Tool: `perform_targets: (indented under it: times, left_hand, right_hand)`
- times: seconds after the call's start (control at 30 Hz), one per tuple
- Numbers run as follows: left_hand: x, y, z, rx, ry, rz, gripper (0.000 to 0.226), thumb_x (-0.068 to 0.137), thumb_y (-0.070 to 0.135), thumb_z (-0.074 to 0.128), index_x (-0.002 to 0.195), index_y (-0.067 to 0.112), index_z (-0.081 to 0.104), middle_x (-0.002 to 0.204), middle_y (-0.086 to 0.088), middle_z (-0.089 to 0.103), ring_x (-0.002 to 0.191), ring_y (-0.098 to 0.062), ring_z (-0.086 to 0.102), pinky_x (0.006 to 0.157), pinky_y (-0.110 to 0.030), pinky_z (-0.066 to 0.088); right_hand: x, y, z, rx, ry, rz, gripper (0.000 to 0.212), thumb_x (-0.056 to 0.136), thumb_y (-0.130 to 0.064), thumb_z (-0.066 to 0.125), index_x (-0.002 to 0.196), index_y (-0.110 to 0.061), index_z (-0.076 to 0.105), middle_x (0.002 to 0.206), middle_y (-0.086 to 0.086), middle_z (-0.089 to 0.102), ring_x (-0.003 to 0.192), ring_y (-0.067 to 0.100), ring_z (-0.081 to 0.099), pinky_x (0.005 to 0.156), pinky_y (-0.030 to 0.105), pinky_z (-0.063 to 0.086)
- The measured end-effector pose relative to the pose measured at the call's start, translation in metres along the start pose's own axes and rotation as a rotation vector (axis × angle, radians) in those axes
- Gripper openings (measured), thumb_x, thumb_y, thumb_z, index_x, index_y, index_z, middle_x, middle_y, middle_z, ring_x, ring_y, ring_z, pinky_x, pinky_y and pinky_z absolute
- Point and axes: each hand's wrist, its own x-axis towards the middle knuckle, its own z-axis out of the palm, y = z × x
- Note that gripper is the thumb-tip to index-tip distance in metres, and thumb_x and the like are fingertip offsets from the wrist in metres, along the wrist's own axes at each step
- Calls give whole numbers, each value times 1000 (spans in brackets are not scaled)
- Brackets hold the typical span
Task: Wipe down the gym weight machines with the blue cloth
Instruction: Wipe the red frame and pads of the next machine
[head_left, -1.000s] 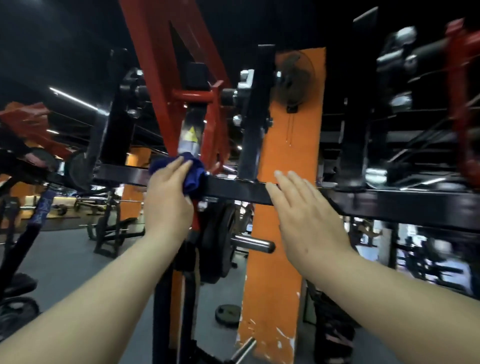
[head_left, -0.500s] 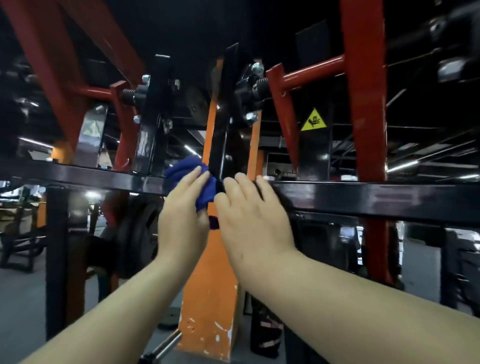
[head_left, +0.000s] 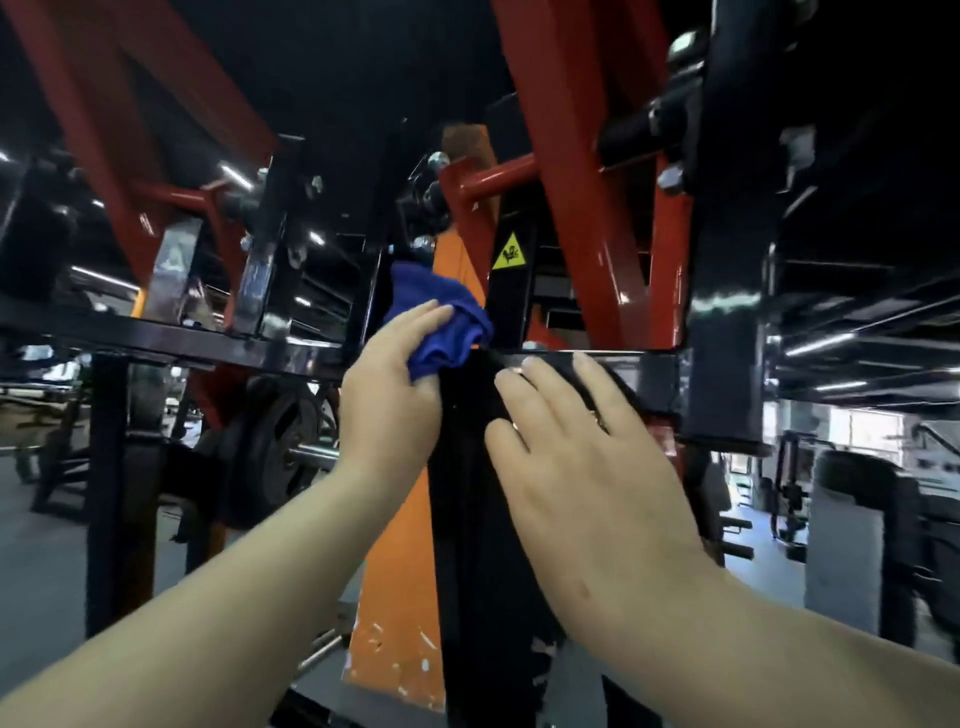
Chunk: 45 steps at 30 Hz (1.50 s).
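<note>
Cloth (head_left: 439, 327) bunched in left hand (head_left: 387, 402), at the bar's (head_left: 592, 364) left end.
Bar running rightward under right hand (head_left: 582, 462), flat, holding nothing.

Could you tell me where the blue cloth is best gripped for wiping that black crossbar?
Probably at the bunched lower end of the blue cloth, from the left, as the left hand does. Its loose folds spill rightward onto the black crossbar, leaving wiping fabric free of the fingers.
</note>
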Motion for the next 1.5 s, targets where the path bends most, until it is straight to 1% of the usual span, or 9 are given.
perform_targets:
  times: [0.1, 0.27, 0.37, 0.53, 0.63, 0.7, 0.93, 1.33, 1.5]
  left_hand:
    - [-19, 33, 2, -8, -43, 25, 57, 83, -9, 57, 125, 28, 65, 130, 17, 59, 124, 3, 50, 109, -24, 38]
    - [-30, 56, 5, -31, -109, 144, 60, 80, -14, 58, 126, 24, 64, 134, 13, 57, 126, 0, 50, 109, -25, 39]
    - [-26, 68, 5, -32, -46, -28, 58, 82, -11, 56, 125, 28, 64, 130, 16, 58, 123, -2, 51, 108, -18, 37]
    - [-41, 106, 18, -159, -186, 266, 62, 76, -15, 61, 123, 24, 67, 132, 16, 58, 128, 4, 47, 110, -19, 36]
    - [-33, 113, 24, -335, -155, 126, 60, 80, -15, 59, 121, 29, 66, 129, 21, 57, 124, 8, 48, 107, -19, 38]
    - [-26, 124, 27, -389, -204, 69, 61, 82, -14, 56, 121, 31, 66, 127, 25, 56, 120, 12, 47, 106, -14, 37]
    - [31, 151, 43, -327, -209, 219, 77, 75, -20, 50, 137, 26, 54, 140, 21, 42, 126, 10, 31, 111, -6, 19]
    - [35, 137, 53, -397, -99, 394, 62, 64, -14, 68, 116, 20, 68, 125, 11, 55, 114, -3, 53, 101, -11, 37]
    - [12, 113, 31, -367, -299, 374, 47, 71, -6, 64, 109, 22, 67, 110, 13, 58, 102, -1, 55, 92, -9, 40]
  right_hand:
    - [-8, 17, -7, -22, 67, 0, 33, 78, -15, 45, 93, -4, 72, 112, 18, 67, 118, 36, 58, 112, 52, 36]
    - [-23, 46, -28, -38, 194, -57, 37, 85, -12, 33, 79, -10, 69, 83, 8, 64, 95, 33, 64, 107, 45, 28]
    - [-27, 65, -50, -32, 269, 9, 22, 75, -11, 65, 97, -13, 68, 107, 8, 64, 113, 30, 59, 111, 45, 29]
    - [-13, 84, -72, 332, 365, 389, 62, 88, -22, 63, 144, -14, 37, 152, 4, 29, 139, 16, 32, 108, 24, 28]
    - [-2, 88, -76, 676, 230, 695, 54, 97, -28, 54, 145, -23, 30, 126, -4, 52, 97, 2, 50, 72, 7, 34]
    - [3, 89, -76, 694, 134, 744, 32, 101, -33, 47, 132, -28, 42, 91, -12, 56, 70, -3, 47, 59, 18, 35]
    - [12, 101, -95, 663, 66, 811, 18, 101, -32, 46, 110, -38, 60, 89, -21, 60, 88, 4, 59, 86, 30, 48]
    - [21, 89, -104, 500, 235, 635, 35, 96, -19, 55, 107, -50, 42, 106, -33, 52, 93, -28, 47, 68, 0, 40]
    - [25, 78, -89, 400, 346, 481, 66, 89, 0, 54, 136, -43, 40, 140, -28, 36, 129, -12, 33, 108, 17, 34]
